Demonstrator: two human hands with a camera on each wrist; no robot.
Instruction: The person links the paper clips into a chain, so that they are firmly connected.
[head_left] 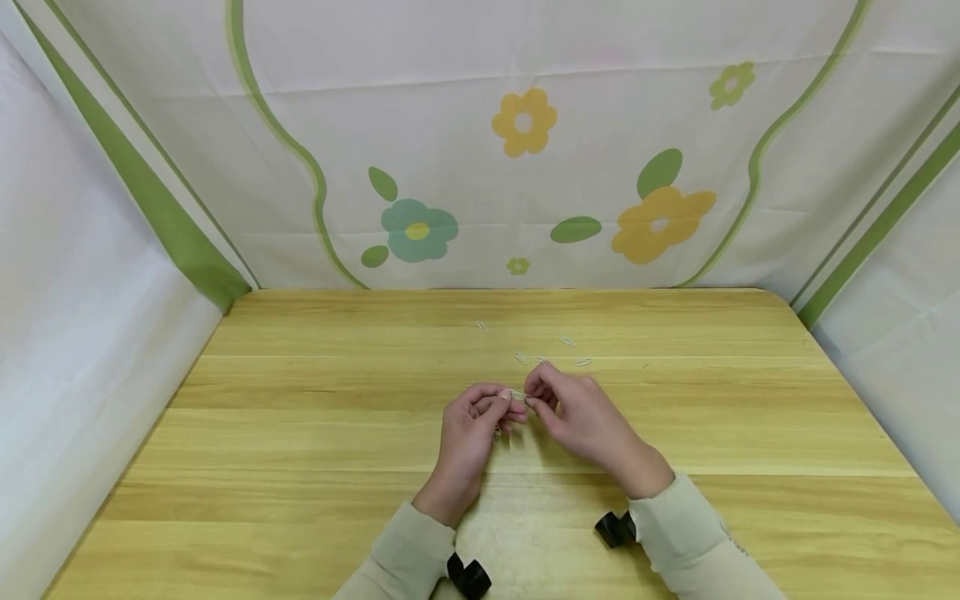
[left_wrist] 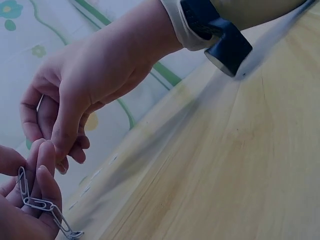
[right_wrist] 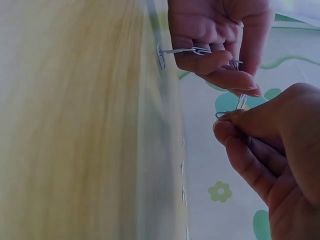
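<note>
Over the middle of the table, my left hand (head_left: 463, 437) pinches a paper clip (head_left: 517, 394) between thumb and fingers. From that grip a short chain of linked paper clips (left_wrist: 40, 203) runs across its fingers and hangs past them in the left wrist view. Close against it, my right hand (head_left: 592, 417) pinches another paper clip (right_wrist: 221, 114) between thumb and forefinger. That clip meets the end clip (right_wrist: 242, 101) sticking out of the left fingertips; I cannot tell whether the two are hooked together.
Several loose paper clips (head_left: 583, 362) lie on the wooden table (head_left: 300, 467) beyond the hands. A white cloth (head_left: 450, 50) with printed flowers rises at the table's back edge, and white cloth stands along both sides. Each wrist wears a black camera mount (head_left: 468, 577).
</note>
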